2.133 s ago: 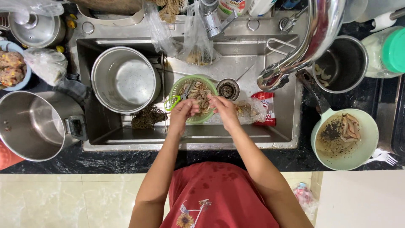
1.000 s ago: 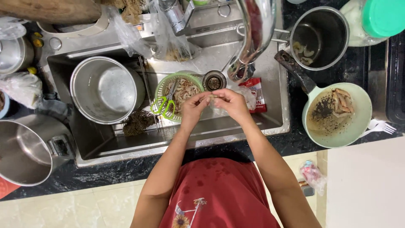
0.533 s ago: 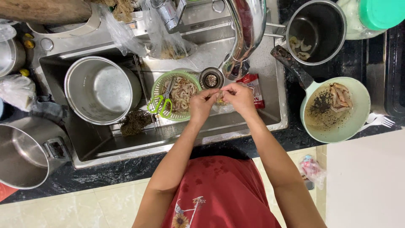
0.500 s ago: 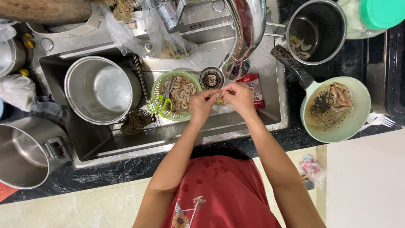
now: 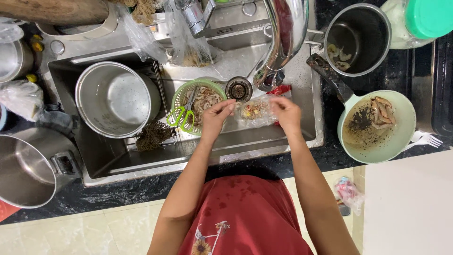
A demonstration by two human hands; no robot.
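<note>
Both hands hold one small clear plastic bag (image 5: 255, 111) over the sink (image 5: 302, 141): the left hand (image 5: 218, 114) pinches its left edge, the right hand (image 5: 284, 112) grips its right edge. Inside are yellowish scraps. Just beside the left hand, a green basket (image 5: 181, 101) holds pale pieces and green-handled scissors (image 5: 181, 114). On the worktop, a green pan (image 5: 401, 141) holds shrimp.

My left hand (image 5: 218, 114) and right hand (image 5: 284, 112) are bare: no gloves, rings or watch, and both forearms are uncovered behind them. Back of the arms, I wear a red top (image 5: 245, 217) with a small flower print (image 5: 207, 238) near its hem.
</note>
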